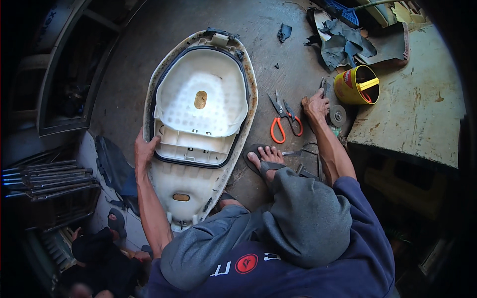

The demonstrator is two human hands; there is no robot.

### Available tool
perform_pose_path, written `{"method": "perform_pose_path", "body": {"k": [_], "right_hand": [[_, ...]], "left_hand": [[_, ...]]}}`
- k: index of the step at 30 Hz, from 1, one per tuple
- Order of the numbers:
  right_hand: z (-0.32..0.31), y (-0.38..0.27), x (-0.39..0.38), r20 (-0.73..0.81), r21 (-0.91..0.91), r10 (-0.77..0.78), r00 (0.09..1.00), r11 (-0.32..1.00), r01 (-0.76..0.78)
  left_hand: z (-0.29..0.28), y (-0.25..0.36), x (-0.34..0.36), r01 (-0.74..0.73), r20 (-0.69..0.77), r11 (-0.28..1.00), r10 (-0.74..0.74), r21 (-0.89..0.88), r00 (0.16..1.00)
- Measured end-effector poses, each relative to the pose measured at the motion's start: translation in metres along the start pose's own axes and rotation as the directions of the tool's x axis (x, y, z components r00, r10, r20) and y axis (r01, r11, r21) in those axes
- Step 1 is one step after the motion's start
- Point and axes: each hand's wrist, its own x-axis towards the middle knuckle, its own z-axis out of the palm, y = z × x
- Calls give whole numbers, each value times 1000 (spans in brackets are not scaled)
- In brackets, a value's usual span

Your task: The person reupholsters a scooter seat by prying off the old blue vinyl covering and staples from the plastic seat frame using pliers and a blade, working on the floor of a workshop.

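Note:
A long white plastic motorcycle seat base (203, 171) lies underside up in front of me, with a black rubber seal looping around its raised middle. My left hand (145, 147) grips its left edge, thumb over the rim and fingers hidden below. Out to the right, my right hand (316, 107) reaches down to the floor, its fingers curled at a small dark metal tool that looks like pliers (324, 85). Part of that tool is hidden by the fingers. Orange-handled scissors (278, 130) rest between the seat base and my right forearm.
A grinder disc (338, 115) sits beside my right hand, near a yellow tub (348, 87) with tools inside. Black material scraps (343, 44) pile up beyond it. At right stands a worn wooden surface (412, 99). Another person (102, 258) sits at lower left.

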Motion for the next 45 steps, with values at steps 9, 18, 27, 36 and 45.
{"method": "perform_pose_path", "body": {"k": [9,18,27,36,45], "right_hand": [[-16,32,-27,125,207,-282,951,945,253],[-49,-2,-186,831,537,-420,365,778,-326],[-62,-30,-189,782,589,-454,426,762,-270],[-44,-32,-181,836,508,-369,406,800,-319],[-29,-29,-183,477,344,-605,638,796,498]], "left_hand": [[3,17,1,6,-19,1000,-6,-1,1000],[-1,5,-3,45,-40,998,-43,49,998],[-1,14,-9,1,-69,998,3,59,998],[-2,19,-15,-1,-97,995,10,98,995],[0,24,-11,1,-101,998,5,65,995]]}}
